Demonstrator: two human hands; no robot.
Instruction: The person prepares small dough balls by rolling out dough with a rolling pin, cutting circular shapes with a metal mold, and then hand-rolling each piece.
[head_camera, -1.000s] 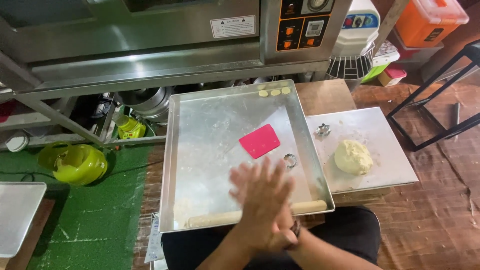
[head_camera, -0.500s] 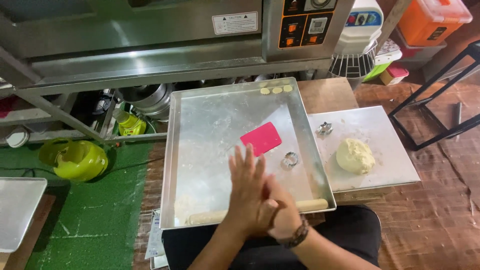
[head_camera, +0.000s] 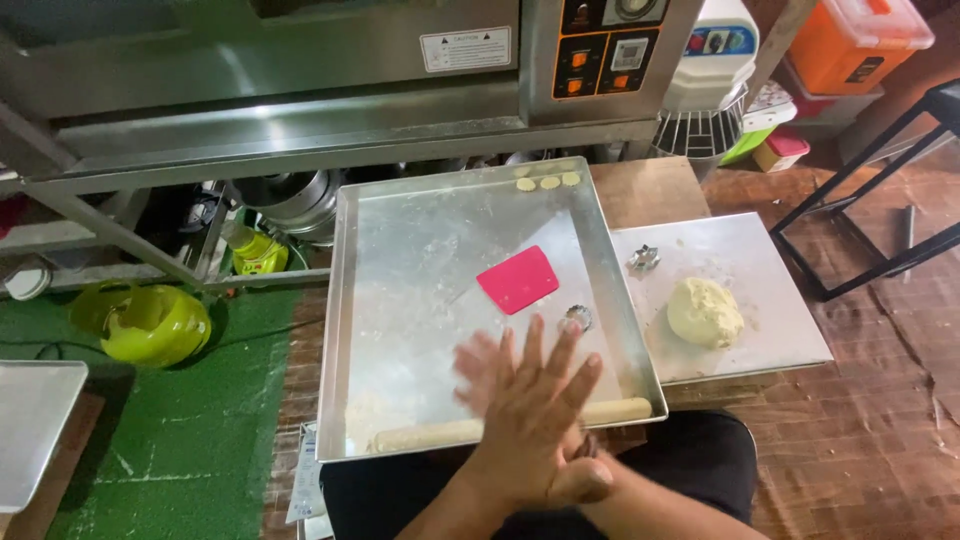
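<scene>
- The person's two hands are pressed palm to palm over the near edge of the large metal baking tray (head_camera: 400, 300), just above the wooden rolling pin (head_camera: 440, 434) that lies along that edge.
- The left hand (head_camera: 535, 425) lies on top, its fingers (head_camera: 560, 355) spread apart and stretched out flat; nothing shows clamped in them.
- The right hand (head_camera: 480, 365) is mostly hidden beneath it, and its fingertips are blurred at the far side. They look open and flat, but whether a bit of dough sits between the palms cannot be told.
- On the tray, beyond the hands, lie a pink plastic scraper (head_camera: 518, 279) near the middle and a small fluted round cutter (head_camera: 576, 318) just right of the hands.
- Three small pale dough discs (head_camera: 547, 183) sit in the tray's far right corner.
- To the right of the tray, a white board (head_camera: 770, 260) carries a lump of pale yellow dough (head_camera: 705, 312) and a second metal cutter (head_camera: 643, 259).
- The tray's floor shows a dusting of flour, thickest by its near left corner.
- Judged from the pressed palms, the step in hand looks like rubbing or rolling between the hands. It is done well by keeping the palms flat, the pressure light and even, and the hands over the tray so crumbs and flour drop onto it rather than onto the lap.
</scene>
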